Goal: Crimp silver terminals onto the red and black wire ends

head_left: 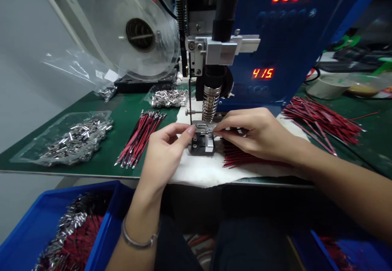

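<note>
Both my hands are at a small metal fixture (202,138) below the spring and head of a blue machine (260,46). My left hand (168,148) is closed at the fixture's left side, thumb and index finger pressed together; whatever is between them is too small to make out. On the right side my right hand (254,132) pinches something hidden at its fingertips, close to the fixture's top. Under that hand lies a bundle of red and black wires (239,156) on a white cloth (199,173).
Left on the green table (105,103) are a bag of metal parts (79,140) and a wire bundle (141,138); another bag (169,98) sits behind. More red wires (324,120) lie right. A reel (137,34) stands behind. A blue bin (39,214) is lower left.
</note>
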A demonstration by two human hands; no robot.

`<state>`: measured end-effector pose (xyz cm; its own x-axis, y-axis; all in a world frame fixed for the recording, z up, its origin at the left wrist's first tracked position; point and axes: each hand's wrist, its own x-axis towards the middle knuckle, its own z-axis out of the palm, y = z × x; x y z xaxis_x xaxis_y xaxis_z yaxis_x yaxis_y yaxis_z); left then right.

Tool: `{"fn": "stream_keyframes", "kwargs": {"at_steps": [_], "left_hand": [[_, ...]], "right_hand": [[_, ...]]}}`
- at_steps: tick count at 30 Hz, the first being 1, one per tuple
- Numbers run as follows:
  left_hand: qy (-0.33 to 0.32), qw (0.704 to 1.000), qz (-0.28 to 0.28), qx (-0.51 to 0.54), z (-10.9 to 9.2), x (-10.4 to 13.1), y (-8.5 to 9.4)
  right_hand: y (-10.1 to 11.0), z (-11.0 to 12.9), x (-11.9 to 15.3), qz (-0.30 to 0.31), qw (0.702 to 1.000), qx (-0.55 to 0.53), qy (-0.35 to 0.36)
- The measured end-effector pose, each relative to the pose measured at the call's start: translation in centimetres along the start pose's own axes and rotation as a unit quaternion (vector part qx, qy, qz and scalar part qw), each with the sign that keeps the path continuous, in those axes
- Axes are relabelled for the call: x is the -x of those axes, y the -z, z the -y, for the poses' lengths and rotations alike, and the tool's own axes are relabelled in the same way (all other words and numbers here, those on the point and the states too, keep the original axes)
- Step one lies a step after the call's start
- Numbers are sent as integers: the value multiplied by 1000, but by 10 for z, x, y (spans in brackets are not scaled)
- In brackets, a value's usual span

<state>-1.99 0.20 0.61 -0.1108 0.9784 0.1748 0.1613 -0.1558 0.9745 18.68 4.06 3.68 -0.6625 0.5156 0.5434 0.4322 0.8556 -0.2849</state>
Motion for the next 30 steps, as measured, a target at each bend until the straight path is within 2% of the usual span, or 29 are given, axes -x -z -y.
{"fn": "stream_keyframes", "kwargs": {"at_steps": [6,30], "left_hand": [[4,1000,-8,30,7,1,1],[-3,1000,-13,6,7,2,2]], "right_hand": [[0,0,0,2,1000,-4,-1],[0,1,-1,14,1000,-14,-21]]}}
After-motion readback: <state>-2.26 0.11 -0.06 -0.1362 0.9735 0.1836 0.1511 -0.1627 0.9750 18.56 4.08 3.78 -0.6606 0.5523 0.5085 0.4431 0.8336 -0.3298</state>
